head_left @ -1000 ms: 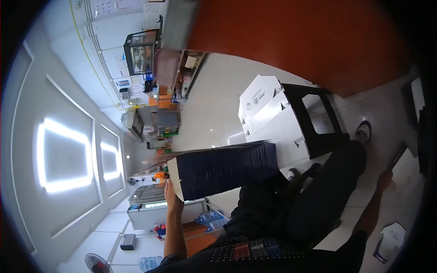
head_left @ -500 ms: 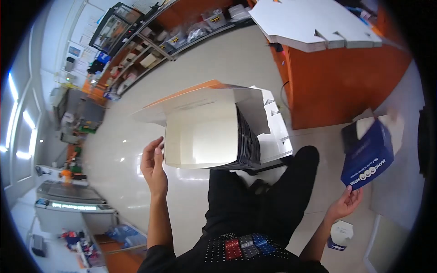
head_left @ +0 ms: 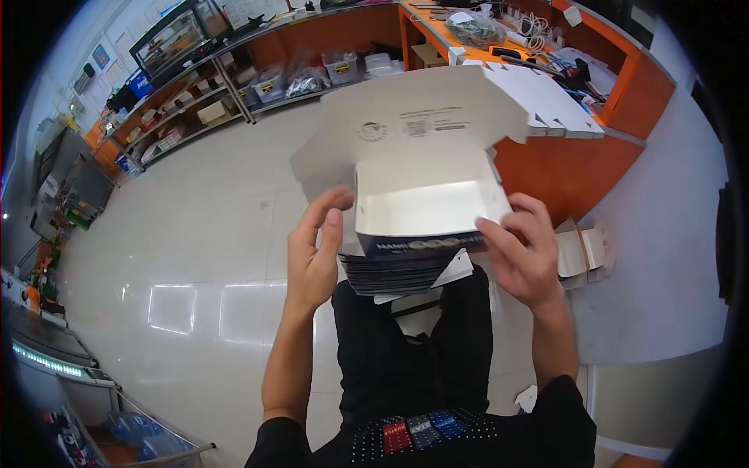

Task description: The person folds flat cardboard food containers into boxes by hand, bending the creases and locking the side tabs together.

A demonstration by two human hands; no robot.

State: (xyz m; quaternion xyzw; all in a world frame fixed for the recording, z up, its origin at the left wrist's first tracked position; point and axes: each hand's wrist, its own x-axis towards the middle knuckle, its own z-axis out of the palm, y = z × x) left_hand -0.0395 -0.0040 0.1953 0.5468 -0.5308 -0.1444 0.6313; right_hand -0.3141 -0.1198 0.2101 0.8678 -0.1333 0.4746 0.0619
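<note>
An opened cardboard food box [head_left: 425, 204], white inside and dark blue outside, sits in front of me with its printed lid raised. It tops a stack of nested dark boxes [head_left: 398, 273] between my knees. My left hand [head_left: 316, 253] is beside the box's left side, fingers apart and holding nothing. With thumb and fingers, my right hand [head_left: 524, 249] grips the right front corner of the box. White flat card [head_left: 456, 269] shows beneath the stack.
More folded boxes [head_left: 585, 251] stand by the wall on my right. Flat white card blanks [head_left: 542, 97] lie on the orange desk [head_left: 573, 168], with cables and tools behind. A small white piece [head_left: 527, 399] is on the floor. Shelves [head_left: 211, 97] line the back.
My right hand has let go of the blue box at the far right and moved left onto the stack's top box. My left hand stays at its left side. The view has turned.
</note>
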